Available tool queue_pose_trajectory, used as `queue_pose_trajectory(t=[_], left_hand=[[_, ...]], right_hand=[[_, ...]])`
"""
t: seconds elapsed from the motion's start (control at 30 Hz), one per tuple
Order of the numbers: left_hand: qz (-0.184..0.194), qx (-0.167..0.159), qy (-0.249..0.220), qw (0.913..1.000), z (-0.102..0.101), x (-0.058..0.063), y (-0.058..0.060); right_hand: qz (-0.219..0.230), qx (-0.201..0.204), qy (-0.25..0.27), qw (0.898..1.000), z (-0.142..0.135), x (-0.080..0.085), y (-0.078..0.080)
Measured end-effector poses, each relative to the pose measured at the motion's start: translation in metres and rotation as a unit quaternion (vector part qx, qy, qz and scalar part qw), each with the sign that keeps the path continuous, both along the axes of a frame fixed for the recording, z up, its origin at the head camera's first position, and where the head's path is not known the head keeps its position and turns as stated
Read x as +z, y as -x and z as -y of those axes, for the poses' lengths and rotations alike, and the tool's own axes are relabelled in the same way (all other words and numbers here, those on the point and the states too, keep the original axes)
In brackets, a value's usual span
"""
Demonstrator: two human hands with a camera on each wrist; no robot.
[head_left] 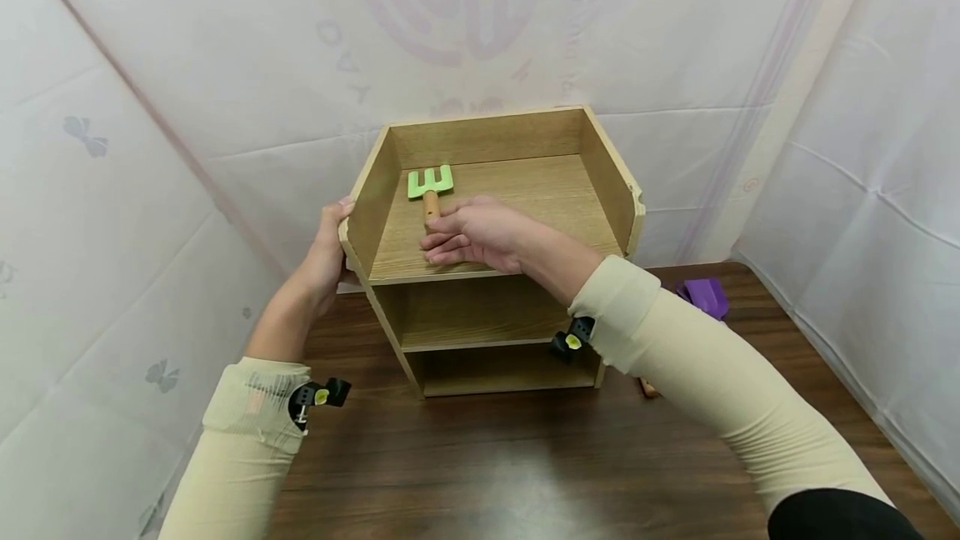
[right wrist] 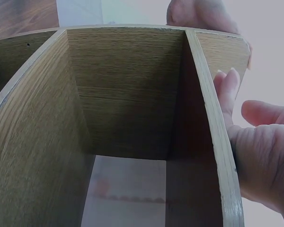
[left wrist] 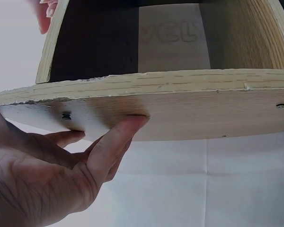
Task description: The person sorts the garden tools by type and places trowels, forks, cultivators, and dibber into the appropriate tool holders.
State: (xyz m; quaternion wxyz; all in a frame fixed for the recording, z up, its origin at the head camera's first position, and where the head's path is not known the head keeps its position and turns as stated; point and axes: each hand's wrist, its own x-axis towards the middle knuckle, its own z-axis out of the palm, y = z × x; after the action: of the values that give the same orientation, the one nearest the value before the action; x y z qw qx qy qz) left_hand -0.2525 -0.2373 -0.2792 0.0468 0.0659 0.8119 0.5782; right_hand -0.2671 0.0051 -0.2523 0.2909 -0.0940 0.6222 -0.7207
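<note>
A toy garden fork [head_left: 431, 182] with green tines and a wooden handle lies on the top board of a small wooden shelf unit [head_left: 517, 190]. At the lower end of its handle is my right hand [head_left: 480, 233], fingers loosely extended over the board. In the right wrist view a gap shows between the thumb and fingers of the right hand [right wrist: 260, 151]; the fork is out of sight there. My left hand [head_left: 324, 248] supports the unit's left side panel. Its fingers press the panel's outer face in the left wrist view, beside the left hand's palm [left wrist: 47, 184].
A purple object [head_left: 705, 297] lies on the brown floor [head_left: 465, 473] to the right, partly behind my right sleeve. A small wooden piece [head_left: 648, 388] shows beneath that sleeve. White printed sheets [head_left: 480, 32] hang behind and at both sides.
</note>
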Motion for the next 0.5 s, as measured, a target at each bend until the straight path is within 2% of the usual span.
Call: queue_pose_trajectory(t=[0.2, 0.5], left_hand=[[-0.003, 0.001, 0.003, 1.0, 0.0025, -0.0002, -0.0005], [-0.011, -0.008, 0.009, 0.9999, 0.0075, -0.0021, 0.0023]], right_hand=[[-0.008, 0.015, -0.012, 1.0, 0.0008, 0.0011, 0.0004], [-0.009, 0.016, -0.017, 1.0, 0.0041, 0.0014, 0.0001]])
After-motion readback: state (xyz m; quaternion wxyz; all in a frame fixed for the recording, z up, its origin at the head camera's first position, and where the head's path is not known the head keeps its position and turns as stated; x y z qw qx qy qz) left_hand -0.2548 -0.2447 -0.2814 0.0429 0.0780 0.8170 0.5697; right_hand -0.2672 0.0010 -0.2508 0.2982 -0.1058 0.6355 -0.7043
